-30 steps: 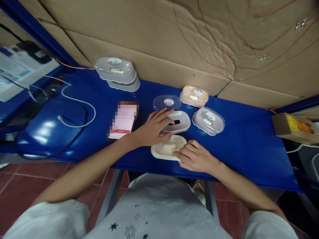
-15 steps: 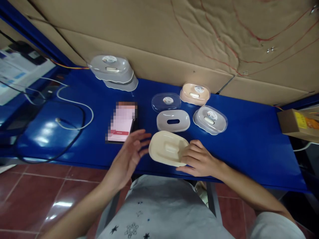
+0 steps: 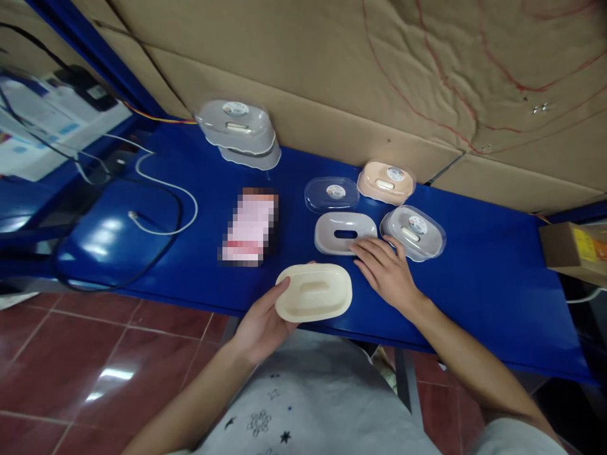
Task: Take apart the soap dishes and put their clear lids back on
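A cream oval tray (image 3: 315, 292) is held near the table's front edge by my left hand (image 3: 268, 316), thumb over its left rim and fingers underneath. Just behind it lies a pale grey oval piece (image 3: 327, 234) with a slot in the middle. My right hand (image 3: 386, 272) reaches over that piece's lower right edge, fingers extended and slightly spread, with nothing gripped. Further back lies a clear lid (image 3: 320, 194) with a round label. To the right are a peach lidded box (image 3: 374, 183) and a grey lidded box (image 3: 424, 241).
Stacked grey lidded boxes (image 3: 241, 129) stand at the back left against the cardboard wall (image 3: 308, 76). A phone with a blurred screen (image 3: 249, 227) lies on the blue table (image 3: 493, 284). Cables (image 3: 175, 232) curl at left; a cardboard box (image 3: 564, 253) sits far right.
My left hand has taken hold of the cream tray. My right hand has let go of it and moved up to the grey slotted piece. The view has shifted slightly.
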{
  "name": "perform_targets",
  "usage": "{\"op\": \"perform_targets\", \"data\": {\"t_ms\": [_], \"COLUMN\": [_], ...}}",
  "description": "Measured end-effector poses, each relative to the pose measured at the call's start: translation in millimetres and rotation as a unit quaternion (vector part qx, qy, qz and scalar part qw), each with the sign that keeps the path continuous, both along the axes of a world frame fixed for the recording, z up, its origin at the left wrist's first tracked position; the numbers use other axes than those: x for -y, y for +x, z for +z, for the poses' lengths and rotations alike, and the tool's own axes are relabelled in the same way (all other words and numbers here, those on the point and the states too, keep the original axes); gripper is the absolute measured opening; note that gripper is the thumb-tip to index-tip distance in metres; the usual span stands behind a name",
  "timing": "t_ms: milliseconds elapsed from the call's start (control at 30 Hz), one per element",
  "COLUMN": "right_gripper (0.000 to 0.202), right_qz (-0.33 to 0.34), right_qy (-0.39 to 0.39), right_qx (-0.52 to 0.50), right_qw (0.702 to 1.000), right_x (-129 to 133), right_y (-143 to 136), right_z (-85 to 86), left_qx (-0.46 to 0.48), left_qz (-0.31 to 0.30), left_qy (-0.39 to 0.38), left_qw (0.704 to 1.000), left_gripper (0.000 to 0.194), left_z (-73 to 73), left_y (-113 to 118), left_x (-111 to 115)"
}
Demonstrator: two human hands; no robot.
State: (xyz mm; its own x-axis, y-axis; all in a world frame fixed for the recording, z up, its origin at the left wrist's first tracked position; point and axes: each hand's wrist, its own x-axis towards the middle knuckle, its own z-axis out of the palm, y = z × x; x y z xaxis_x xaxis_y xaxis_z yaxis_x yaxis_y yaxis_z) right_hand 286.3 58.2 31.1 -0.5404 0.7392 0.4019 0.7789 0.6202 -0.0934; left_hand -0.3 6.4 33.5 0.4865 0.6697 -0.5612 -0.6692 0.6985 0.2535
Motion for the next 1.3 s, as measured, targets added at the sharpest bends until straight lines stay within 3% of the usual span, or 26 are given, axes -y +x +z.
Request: {"op": "perform_targets", "data": {"t_ms": [133, 233, 333, 500, 800, 967, 1167, 1300], "right_gripper": [0.033, 0.041, 0.047, 0.051, 0.028, 0.031, 0.047, 0.057], "right_qz": [-0.011, 0.035, 0.107, 0.160, 0.176, 0.200, 0.181, 0.069], "right_qy": [0.024, 0.020, 0.012, 0.028, 0.018, 0.044, -0.048, -0.101], "right_qx": [-0.122, -0.155, -0.129, -0.092, -0.035, 0.013, -0.141, -0.196], "right_qw": [0.992, 0.987, 0.986, 0.982, 0.984, 0.979, 0.972, 0.973], "right_x": [9, 19, 25, 30, 33, 34, 25, -10], "right_y": [-3, -5, -7, -9, -5, -7, 0, -1], "right_z": [2.0, 7.8, 12.6, 17.0, 20.0, 19.8, 7.7, 11.5], "left_qx": [0.022, 0.033, 0.041, 0.022, -0.007, -0.003, -0.006, 0.003], "left_qz": [0.000, 0.004, 0.011, 0.019, 0.023, 0.028, 0.031, 0.024], "left_qy": [-0.004, -0.001, 0.019, 0.052, 0.108, 0.109, 0.095, 0.090], "left_qw": [1.000, 0.999, 0.999, 0.998, 0.994, 0.994, 0.995, 0.996], "left_gripper": [0.051, 0.048, 0.047, 0.045, 0.055, 0.063, 0.058, 0.057], "left_z": [-0.5, -1.2, -4.0, -9.2, -11.8, -9.5, -4.6, -6.4], "left_y": [13, 25, 32, 31, 33, 34, 34, 34], "left_x": [-7, -18, -25, -25, -20, -19, -21, -20]}}
